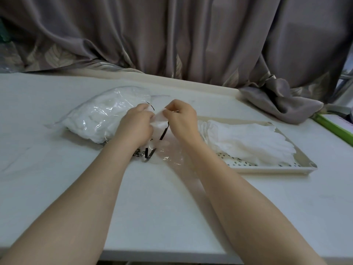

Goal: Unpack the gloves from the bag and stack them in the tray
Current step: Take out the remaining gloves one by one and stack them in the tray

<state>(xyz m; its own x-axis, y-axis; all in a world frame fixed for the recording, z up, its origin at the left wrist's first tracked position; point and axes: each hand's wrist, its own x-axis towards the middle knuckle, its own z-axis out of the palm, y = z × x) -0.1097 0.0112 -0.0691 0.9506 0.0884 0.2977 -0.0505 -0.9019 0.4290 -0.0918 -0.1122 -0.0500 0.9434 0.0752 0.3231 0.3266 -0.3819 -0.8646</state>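
Observation:
A clear plastic bag [99, 115] full of white gloves lies on the white table, left of centre. My left hand [136, 124] and my right hand [182, 119] meet just right of it, both pinching a small clear packet with a white glove [159, 122] inside; the packet has black printed marks. To the right, a beige tray [298, 168] with a dotted floor holds a stack of white gloves [246, 144]. An emptied clear wrapper [168, 153] lies under my wrists.
A grey curtain [172, 39] hangs behind the table, and a fold of it [280, 102] rests on the back right corner. A green strip [332, 129] lies at the far right edge. The table's front edge runs just below my forearms.

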